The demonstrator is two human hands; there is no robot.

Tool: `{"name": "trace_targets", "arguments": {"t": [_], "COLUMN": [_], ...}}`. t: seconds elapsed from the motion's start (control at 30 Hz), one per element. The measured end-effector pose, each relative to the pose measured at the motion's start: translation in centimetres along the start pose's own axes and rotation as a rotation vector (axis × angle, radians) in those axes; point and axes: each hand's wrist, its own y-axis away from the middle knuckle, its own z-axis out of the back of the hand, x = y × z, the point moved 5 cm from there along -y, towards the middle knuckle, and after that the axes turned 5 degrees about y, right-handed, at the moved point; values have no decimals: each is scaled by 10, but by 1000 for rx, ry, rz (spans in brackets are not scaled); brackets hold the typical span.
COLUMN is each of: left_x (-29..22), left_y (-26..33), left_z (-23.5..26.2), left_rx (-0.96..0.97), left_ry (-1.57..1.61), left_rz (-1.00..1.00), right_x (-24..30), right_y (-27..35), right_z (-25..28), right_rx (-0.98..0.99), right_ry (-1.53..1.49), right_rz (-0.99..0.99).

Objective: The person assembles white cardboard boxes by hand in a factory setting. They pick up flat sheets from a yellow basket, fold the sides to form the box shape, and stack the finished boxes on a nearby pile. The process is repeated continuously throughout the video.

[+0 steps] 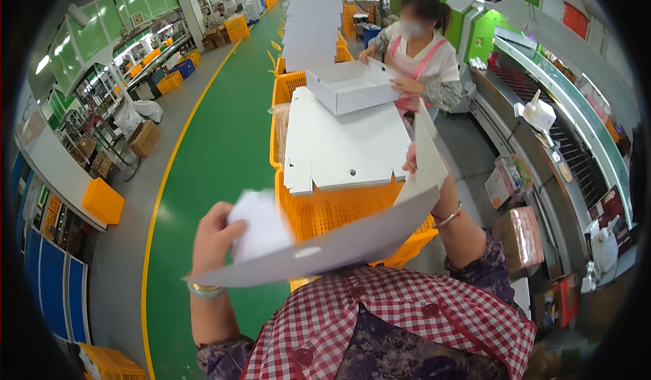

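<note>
Before the checked apron (305,315), a bent white cardboard blank (342,246) spans both forearms. The left hand (214,236) pinches a white flap (263,229), grip nearly closed; the right hand (411,159), arm forward, curls its grip on the raised side. Beyond, stacked blanks (342,143) top an orange crate (322,216).

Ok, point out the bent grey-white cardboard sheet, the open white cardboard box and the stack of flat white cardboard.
Bent sheet (359,241): head view, broad panel.
Open box (366,98): head view, near wall.
Flat stack (346,146): head view, top sheet.
</note>
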Motion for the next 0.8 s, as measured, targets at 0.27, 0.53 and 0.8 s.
{"name": "trace_targets", "arguments": {"t": [0.27, 0.53, 0.8], "left_x": [-56, -5, 16], "left_y": [5, -20, -28], "left_z": [-51, -34, 7], "left_rx": [487, 304, 506], "left_ry": [-760, -771, -187], "left_rz": [-723, -515, 99], "right_x": [6, 7, 18], "right_y": [10, 21, 22], "right_z": [-46, -52, -80], "right_rx": [142, 188, 527], "right_ry": [481, 764, 924], "right_rz": [-113, 66, 110]}}
